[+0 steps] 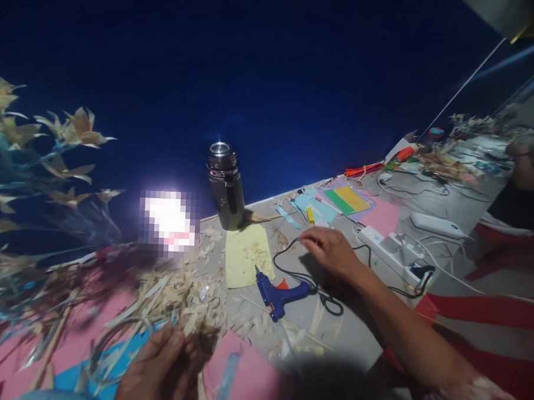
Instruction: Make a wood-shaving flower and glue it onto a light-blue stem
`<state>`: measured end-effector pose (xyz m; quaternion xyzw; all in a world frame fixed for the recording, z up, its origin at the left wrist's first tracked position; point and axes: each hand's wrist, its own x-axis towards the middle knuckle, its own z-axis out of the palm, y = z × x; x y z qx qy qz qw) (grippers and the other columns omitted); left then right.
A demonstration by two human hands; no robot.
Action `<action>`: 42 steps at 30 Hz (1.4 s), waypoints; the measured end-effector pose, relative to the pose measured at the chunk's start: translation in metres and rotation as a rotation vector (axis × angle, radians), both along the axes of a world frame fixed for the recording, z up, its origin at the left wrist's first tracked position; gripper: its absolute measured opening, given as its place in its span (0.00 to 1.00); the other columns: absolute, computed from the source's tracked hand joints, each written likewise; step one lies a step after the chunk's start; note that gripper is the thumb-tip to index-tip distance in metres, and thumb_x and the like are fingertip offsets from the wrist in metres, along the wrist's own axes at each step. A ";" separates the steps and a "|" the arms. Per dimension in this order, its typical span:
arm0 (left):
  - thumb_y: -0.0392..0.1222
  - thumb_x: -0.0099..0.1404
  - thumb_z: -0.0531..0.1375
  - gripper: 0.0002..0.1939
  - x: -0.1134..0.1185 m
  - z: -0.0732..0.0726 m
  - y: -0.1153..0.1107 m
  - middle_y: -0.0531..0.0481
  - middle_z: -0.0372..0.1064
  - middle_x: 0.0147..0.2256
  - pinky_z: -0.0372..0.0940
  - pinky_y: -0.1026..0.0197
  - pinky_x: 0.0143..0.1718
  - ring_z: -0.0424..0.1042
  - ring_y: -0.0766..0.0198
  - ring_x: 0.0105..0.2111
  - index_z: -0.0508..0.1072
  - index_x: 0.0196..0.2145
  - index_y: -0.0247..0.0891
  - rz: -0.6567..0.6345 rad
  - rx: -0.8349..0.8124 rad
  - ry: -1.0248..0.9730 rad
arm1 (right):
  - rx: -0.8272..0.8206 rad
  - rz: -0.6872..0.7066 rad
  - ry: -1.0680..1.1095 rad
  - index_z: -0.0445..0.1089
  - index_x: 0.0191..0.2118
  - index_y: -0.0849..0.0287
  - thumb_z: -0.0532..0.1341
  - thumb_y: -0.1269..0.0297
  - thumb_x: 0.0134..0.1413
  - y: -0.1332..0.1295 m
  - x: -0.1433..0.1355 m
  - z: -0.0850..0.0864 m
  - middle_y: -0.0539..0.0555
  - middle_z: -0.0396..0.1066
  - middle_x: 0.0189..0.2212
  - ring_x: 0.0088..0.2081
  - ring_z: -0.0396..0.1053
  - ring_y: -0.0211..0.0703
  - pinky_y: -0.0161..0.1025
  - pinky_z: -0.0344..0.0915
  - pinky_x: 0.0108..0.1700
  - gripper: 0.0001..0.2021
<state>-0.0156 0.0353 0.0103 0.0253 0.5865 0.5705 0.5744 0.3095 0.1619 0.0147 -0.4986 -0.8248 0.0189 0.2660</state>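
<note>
Right hand (329,249) over black cord (285,273), right of centre.
Blue glue gun (281,295) lies lower centre; left hand (157,360), lower left, curls. I cannot tell either grip.

The scene is dimly lit, its far background sunk in deep blue. A glaring patch at left is pixelated. Highlights are thrown on the flask (228,192). The left foreground is softly blurred, and the edges are stretched.
</note>
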 end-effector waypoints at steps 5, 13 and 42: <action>0.31 0.49 0.72 0.13 0.009 0.002 -0.003 0.53 0.71 0.26 0.73 0.68 0.26 0.73 0.66 0.25 0.73 0.30 0.37 -0.040 0.093 -0.023 | -0.294 0.292 -0.226 0.70 0.54 0.61 0.59 0.76 0.56 -0.066 -0.030 -0.002 0.61 0.73 0.49 0.50 0.67 0.53 0.47 0.63 0.52 0.20; 0.29 0.53 0.70 0.11 0.014 0.011 -0.010 0.52 0.71 0.27 0.73 0.67 0.26 0.73 0.65 0.26 0.73 0.31 0.37 -0.010 0.140 -0.020 | -0.354 0.216 -0.282 0.69 0.56 0.60 0.60 0.70 0.62 -0.065 -0.044 -0.020 0.62 0.68 0.50 0.50 0.63 0.54 0.49 0.60 0.51 0.17; 0.34 0.41 0.76 0.19 0.039 0.023 0.005 0.55 0.75 0.25 0.68 0.70 0.25 0.72 0.70 0.23 0.71 0.27 0.36 -0.025 0.301 0.092 | -0.958 0.534 0.931 0.74 0.51 0.53 0.63 0.42 0.59 -0.091 -0.035 -0.006 0.58 0.76 0.41 0.40 0.73 0.48 0.40 0.69 0.40 0.23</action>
